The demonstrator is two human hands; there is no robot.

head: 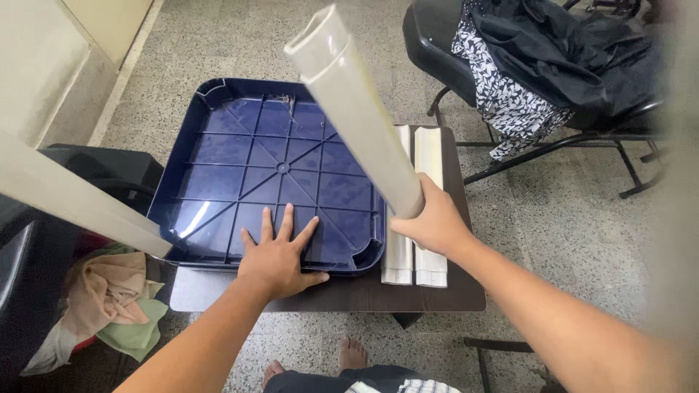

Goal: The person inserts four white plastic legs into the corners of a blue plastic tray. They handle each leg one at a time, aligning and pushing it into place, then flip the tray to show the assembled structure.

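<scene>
plastic, dark blue and ribbed, the upturned tray (269, 164) lies on a small dark table (451, 295) and overhangs its left edge. the left hand (280, 255) is spread flat with open fingers, palm pressing the tray's near rim, gripping nothing. the right hand (435, 218) is closed around the lower end of a long beige channel strip (357, 109), which rises away from the grip, tilted up and leftward over the tray toward the camera. just beneath that fist, two more pale strips (416, 211) lie side by side on the table, touching the tray's right edge.

risks, as i judge them: the strip is held only at one end, so nearly all its length sits above the grip; a loose wrist could let the top swing down onto the tray or tip out of the fist. the tray hangs past the table, so heavier pressing at the near rim might slide or tilt it. another pale strip (80, 200) crosses the view on the left, beyond the flat hand; what holds it is out of view, and it could be knocked. bare feet (349, 356) stand below, where anything dropped would land.
</scene>
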